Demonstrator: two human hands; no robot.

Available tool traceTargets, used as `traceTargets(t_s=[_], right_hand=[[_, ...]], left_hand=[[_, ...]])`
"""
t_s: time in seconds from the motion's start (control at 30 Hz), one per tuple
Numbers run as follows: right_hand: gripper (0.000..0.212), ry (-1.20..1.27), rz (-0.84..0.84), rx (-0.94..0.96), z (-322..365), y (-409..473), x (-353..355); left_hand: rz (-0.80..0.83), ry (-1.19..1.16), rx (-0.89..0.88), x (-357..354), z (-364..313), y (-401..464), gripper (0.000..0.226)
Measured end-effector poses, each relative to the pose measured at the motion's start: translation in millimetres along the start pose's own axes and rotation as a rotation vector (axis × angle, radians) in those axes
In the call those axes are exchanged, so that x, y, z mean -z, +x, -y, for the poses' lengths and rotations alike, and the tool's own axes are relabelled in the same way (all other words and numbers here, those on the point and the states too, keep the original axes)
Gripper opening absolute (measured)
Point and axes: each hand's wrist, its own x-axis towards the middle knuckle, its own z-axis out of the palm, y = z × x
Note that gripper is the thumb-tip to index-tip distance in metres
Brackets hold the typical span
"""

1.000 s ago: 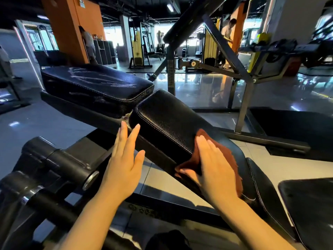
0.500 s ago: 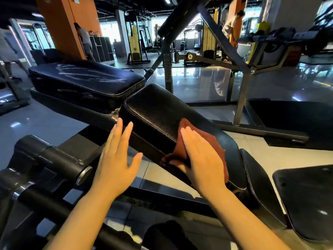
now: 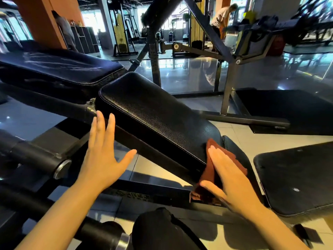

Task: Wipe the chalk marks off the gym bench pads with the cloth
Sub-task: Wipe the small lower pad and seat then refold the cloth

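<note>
Two hands work here: the right hand [image 3: 232, 179] presses the cloth [image 3: 225, 159] flat-fingered at the near pad's [image 3: 158, 112] lower end; the left hand [image 3: 102, 156] hovers open beside it. Keep firm, overlapping strokes — chalk remains on the far pad [image 3: 59, 67]. Half a second ago the cloth sat higher up the pad.

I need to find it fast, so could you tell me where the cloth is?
In the head view, lower right: the cloth lies under the right hand at the near end of the pad.
</note>
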Motion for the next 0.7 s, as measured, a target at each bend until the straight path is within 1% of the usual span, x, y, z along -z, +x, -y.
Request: traceTargets(t_s=[0.07, 0.13, 0.2, 0.27, 0.33, 0.4, 0.43, 0.47, 0.5, 0.53, 0.57, 0.6, 0.67, 0.7], right_hand=[[0.078, -0.121, -0.050, 0.098, 12, 23, -5], [0.079, -0.150, -0.106, 0.144, 39, 54, -11], [0.084, -0.120, -0.128, 0.170, 60, 80, -18], [0.088, -0.142, -0.152, 0.206, 59, 87, -19], [0.093, -0.164, -0.137, 0.213, 44, 69, -11], [0.088, -0.151, -0.116, 0.130, 14, 38, -17], [0.083, -0.111, -0.101, 0.027, -5, 20, -23], [0.078, -0.018, -0.080, -0.092, -20, 4, -26], [0.067, 0.110, -0.054, -0.200, -31, -8, -24], [0.051, 0.188, -0.013, -0.249, -36, -16, -17], [0.043, 0.205, -0.016, -0.220, -43, -19, -14], [0.047, 0.172, -0.024, -0.177, -44, -18, -11], [0.060, 0.255, -0.030, -0.091, -31, -11, -2], [0.064, 0.193, -0.077, -0.017, -21, -5, -8]], left_hand=[[0.002, -0.006, 0.005, 0, -2, 0, 0.104], [0.004, -0.001, 0.009, 0, -5, -1, 0.103], [0.009, 0.020, 0.010, 1, -5, -2, 0.103], [0.027, 0.034, 0.010, 3, -5, -4, 0.101], [0.059, 0.007, 0.013, -1, -10, -9, 0.099], [0.091, -0.071, 0.022, -8, -21, -16, 0.096], [0.110, -0.115, 0.033, -13, -28, -20, 0.094], [0.131, -0.146, 0.047, -19, -34, -24, 0.093], [0.147, -0.167, 0.056, -24, -39, -27, 0.094], [0.151, -0.181, 0.056, -30, -42, -29, 0.096], [0.142, -0.188, 0.046, -35, -43, -31, 0.097], [0.123, -0.188, 0.031, -39, -44, -32, 0.098], [0.098, -0.157, 0.001, -46, -43, -33, 0.101], [0.093, -0.146, 0.001, -48, -42, -33, 0.102]])
